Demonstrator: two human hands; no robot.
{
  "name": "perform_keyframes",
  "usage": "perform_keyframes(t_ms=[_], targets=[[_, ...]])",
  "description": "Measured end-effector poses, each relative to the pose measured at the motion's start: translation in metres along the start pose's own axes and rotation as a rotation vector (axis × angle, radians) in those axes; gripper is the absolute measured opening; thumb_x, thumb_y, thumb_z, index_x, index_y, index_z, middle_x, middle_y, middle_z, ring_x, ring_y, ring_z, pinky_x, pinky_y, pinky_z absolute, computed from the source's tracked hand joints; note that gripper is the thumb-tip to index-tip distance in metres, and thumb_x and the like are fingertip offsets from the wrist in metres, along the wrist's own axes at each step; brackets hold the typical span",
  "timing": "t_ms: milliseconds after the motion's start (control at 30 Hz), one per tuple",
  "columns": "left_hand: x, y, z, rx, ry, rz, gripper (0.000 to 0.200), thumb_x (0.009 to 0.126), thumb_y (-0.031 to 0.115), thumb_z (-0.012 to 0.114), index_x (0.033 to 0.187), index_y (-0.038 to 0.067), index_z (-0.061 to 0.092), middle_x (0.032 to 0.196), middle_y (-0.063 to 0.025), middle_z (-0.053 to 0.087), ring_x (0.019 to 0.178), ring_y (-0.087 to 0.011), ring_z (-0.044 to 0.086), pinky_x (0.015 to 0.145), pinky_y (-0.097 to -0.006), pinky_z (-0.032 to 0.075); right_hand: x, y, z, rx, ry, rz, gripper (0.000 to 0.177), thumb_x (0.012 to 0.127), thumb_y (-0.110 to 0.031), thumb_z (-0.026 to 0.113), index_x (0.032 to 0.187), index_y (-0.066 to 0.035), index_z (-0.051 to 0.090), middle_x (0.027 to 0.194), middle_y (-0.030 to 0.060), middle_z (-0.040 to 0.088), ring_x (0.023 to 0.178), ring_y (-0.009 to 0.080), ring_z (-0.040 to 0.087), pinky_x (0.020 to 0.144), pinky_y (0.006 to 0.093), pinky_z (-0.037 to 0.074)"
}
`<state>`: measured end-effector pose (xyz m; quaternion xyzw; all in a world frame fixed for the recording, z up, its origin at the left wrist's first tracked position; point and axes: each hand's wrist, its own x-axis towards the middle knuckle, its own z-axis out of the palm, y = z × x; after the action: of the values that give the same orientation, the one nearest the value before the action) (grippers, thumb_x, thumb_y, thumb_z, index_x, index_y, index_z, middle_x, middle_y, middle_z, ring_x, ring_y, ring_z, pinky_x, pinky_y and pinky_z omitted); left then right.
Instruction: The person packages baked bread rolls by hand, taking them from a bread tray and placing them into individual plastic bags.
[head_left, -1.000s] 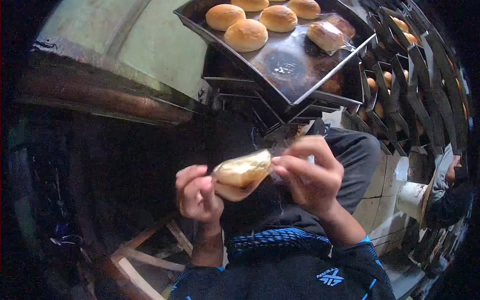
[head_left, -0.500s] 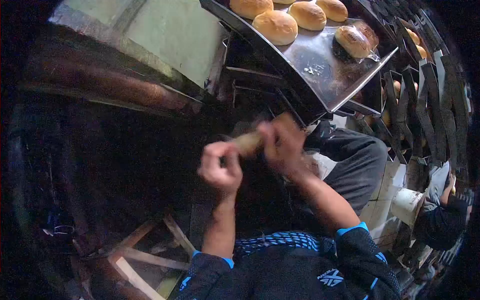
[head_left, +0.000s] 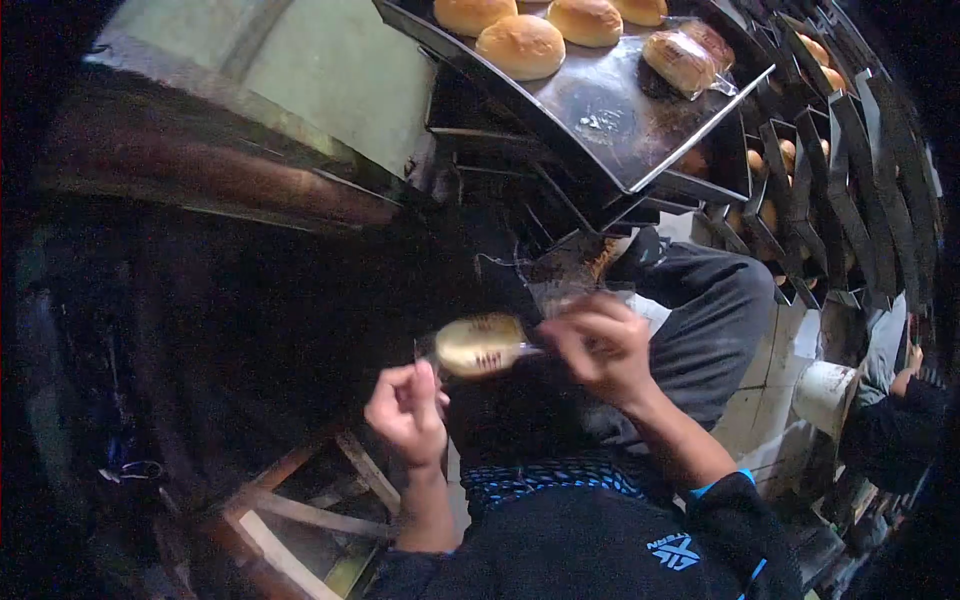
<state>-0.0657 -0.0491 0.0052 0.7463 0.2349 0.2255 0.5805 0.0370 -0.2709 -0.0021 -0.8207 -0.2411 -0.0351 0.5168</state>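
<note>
A bread roll in a clear wrapper with dark print hangs between my two hands, somewhat blurred. My left hand pinches the wrapper at the roll's left end. At the other end, the wrapper is drawn narrow towards the fingertips of my right hand, which are closed on it. On the metal tray above lie several bare rolls and, to their right, wrapped rolls.
Behind the tray, racks hold more rolls. A pale-topped table stands at upper left, a wooden frame at lower left. On the right are a white bucket and another person.
My hands have moved lower and farther apart, and the wrapped roll now shows plainly between them. The tray has shifted slightly up and left in view.
</note>
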Motion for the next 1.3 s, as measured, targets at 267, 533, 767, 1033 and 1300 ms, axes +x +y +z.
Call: perform_keyframes(t_ms=[267, 533, 767, 1033, 1300], targets=[[0.079, 0.016, 0.024, -0.373, 0.006, -0.227, 0.018, 0.101, 0.022, 0.055, 0.101, 0.006, 0.064, 0.078, 0.0050, 0.056, 0.060, -0.0001, 0.040, 0.052, -0.0144, 0.028, 0.078, -0.042, -0.019, 0.146, -0.362, 0.089, 0.060, 0.077, -0.018, 0.081, 0.127, 0.005, 0.058, 0.116, 0.0241, 0.068, 0.103, 0.0371, 0.069, 0.094, 0.0388, 0.052], [0.019, -0.047, 0.165, 0.292, -0.686, 0.272, 0.033, 0.087, 0.019, 0.067, 0.115, 0.003, 0.062, 0.096, -0.0143, 0.065, 0.091, -0.0328, 0.063, 0.085, -0.0427, 0.050, 0.159, -0.025, -0.130, -0.329, 0.358, 0.151, 0.034, 0.101, -0.029, 0.057, 0.098, 0.003, 0.068, 0.090, 0.0151, 0.068, 0.083, 0.0247, 0.068, 0.077, 0.0363, 0.053], [0.019, -0.085, 0.157, 0.325, -1.113, 0.363, 0.037, 0.080, 0.007, 0.065, 0.117, 0.005, 0.063, 0.111, -0.0213, 0.066, 0.109, -0.0403, 0.061, 0.101, -0.0475, 0.046, 0.014, 0.052, -0.076, -0.340, -0.151, -0.084, 0.026, 0.078, -0.007, 0.072, 0.104, -0.003, 0.071, 0.099, 0.0166, 0.070, 0.087, 0.0362, 0.069, 0.078, 0.0375, 0.055], [0.012, -0.096, 0.157, 0.678, -1.211, 0.274, 0.030, 0.080, 0.007, 0.065, 0.109, 0.002, 0.065, 0.112, -0.0224, 0.066, 0.104, -0.0407, 0.064, 0.090, -0.0471, 0.052, -0.080, 0.119, -0.029, -0.081, -0.301, 0.278, 0.043, 0.076, -0.008, 0.074, 0.118, -0.005, 0.066, 0.116, 0.0218, 0.066, 0.107, 0.0397, 0.064, 0.094, 0.0405, 0.051], [0.024, -0.079, 0.149, 0.492, -1.000, 0.336, 0.060, 0.076, 0.022, 0.077, 0.131, 0.007, 0.057, 0.121, -0.0197, 0.063, 0.116, -0.0381, 0.059, 0.102, -0.0442, 0.045, -0.077, 0.106, -0.076, -0.044, 0.001, 0.294, 0.024, 0.073, -0.005, 0.069, 0.097, -0.002, 0.069, 0.088, 0.0174, 0.069, 0.084, 0.0345, 0.068, 0.077, 0.0385, 0.054]])
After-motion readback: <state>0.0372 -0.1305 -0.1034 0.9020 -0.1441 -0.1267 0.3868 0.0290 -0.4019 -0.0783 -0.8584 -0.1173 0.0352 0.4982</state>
